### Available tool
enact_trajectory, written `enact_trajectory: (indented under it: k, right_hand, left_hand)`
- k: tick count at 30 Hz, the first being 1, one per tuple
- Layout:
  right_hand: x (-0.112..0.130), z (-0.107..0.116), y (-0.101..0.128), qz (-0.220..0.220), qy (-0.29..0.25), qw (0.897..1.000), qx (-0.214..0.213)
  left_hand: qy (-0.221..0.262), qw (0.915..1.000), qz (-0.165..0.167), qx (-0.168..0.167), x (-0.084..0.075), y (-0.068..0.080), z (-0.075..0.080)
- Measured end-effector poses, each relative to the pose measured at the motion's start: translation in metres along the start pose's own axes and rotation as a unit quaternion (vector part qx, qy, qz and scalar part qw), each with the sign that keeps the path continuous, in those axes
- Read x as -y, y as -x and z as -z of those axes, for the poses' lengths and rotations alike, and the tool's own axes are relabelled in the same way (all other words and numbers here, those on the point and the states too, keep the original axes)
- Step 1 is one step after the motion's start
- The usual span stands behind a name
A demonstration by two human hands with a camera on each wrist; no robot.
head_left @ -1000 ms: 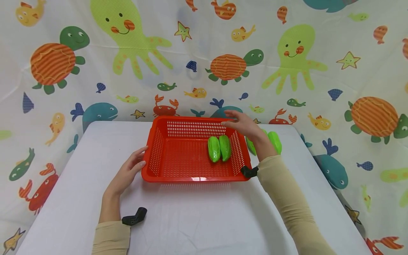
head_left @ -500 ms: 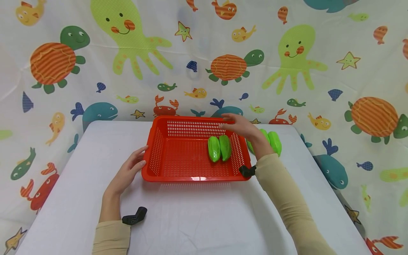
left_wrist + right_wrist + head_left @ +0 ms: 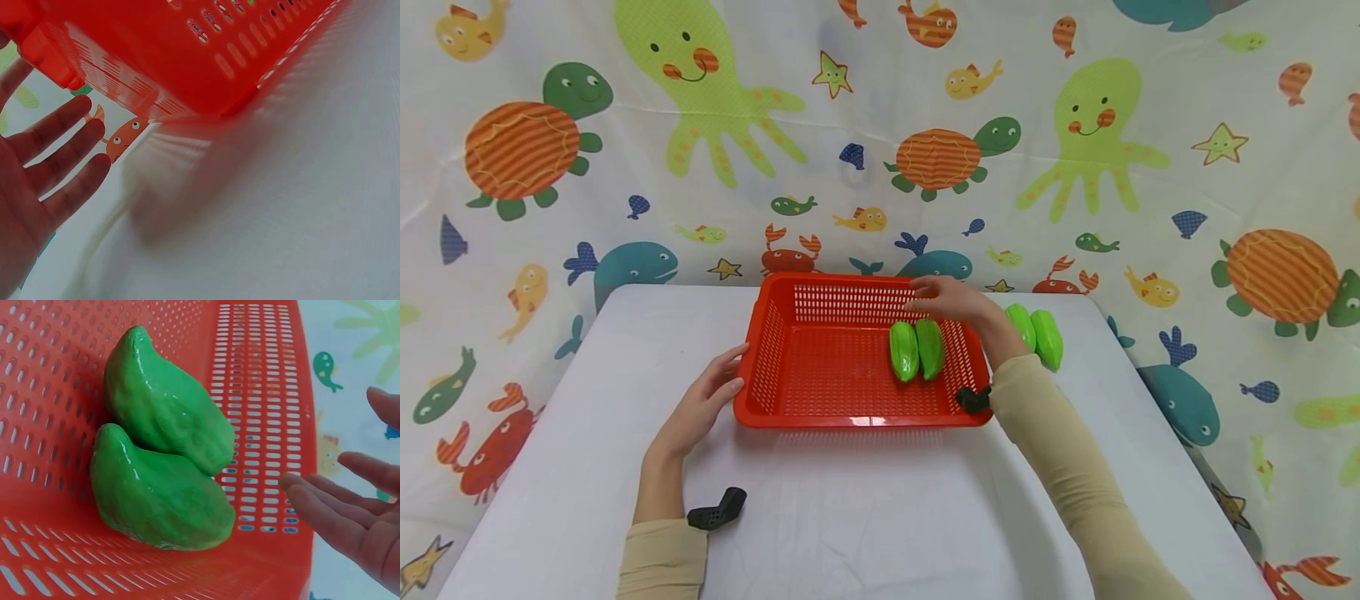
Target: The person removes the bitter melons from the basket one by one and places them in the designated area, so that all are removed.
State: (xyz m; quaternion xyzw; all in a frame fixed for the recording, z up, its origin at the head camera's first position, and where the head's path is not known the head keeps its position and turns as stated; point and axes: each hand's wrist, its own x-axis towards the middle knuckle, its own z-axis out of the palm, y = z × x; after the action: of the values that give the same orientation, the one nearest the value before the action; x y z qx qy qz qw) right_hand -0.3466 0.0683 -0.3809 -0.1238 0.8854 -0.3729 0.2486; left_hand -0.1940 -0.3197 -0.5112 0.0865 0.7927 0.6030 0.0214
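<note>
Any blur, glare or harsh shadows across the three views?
Head view: sharp, evenly lit, with a soft shadow on the table in front of the red basket. Left wrist view: the basket is close and soft, casting a diffuse shadow; left hand slightly blurred. Right wrist view: crisp, with glossy highlights on the two green fruits; right hand a bit soft.

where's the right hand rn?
Head view: the right hand hovers open over the far right corner of the red basket, just above the two green fruits inside it. Two more green fruits lie on the table to its right.

Basket's (image 3: 775,350) left half free
</note>
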Motion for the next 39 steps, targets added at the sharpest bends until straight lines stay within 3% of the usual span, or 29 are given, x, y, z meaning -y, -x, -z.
enact_trajectory:
  k: [5, 13, 21, 33, 39]
  right_hand:
    - [-0.001, -0.003, -0.004, -0.015, -0.007, 1.0, 0.024]
    - [-0.006, -0.006, -0.01, -0.014, 0.038, 0.998, 0.037]
    - [-0.01, -0.01, -0.01, -0.028, 0.023, 0.997, 0.073]
    - [-0.012, -0.013, -0.013, -0.029, 0.035, 0.994, 0.097]
    - [-0.014, -0.014, -0.016, -0.036, 0.015, 0.994, 0.105]
  left_hand:
    - [-0.002, 1.0, 0.005, -0.001, -0.001, 0.001, -0.002]
    - [0.0, 1.0, 0.009, -0.003, -0.001, 0.003, -0.004]
    - [0.001, 0.9999, 0.01, -0.004, 0.0, 0.005, -0.006]
    - [0.003, 0.9999, 0.01, -0.006, 0.001, 0.006, -0.006]
    - [0.003, 0.9999, 0.01, -0.005, 0.001, 0.006, -0.006]
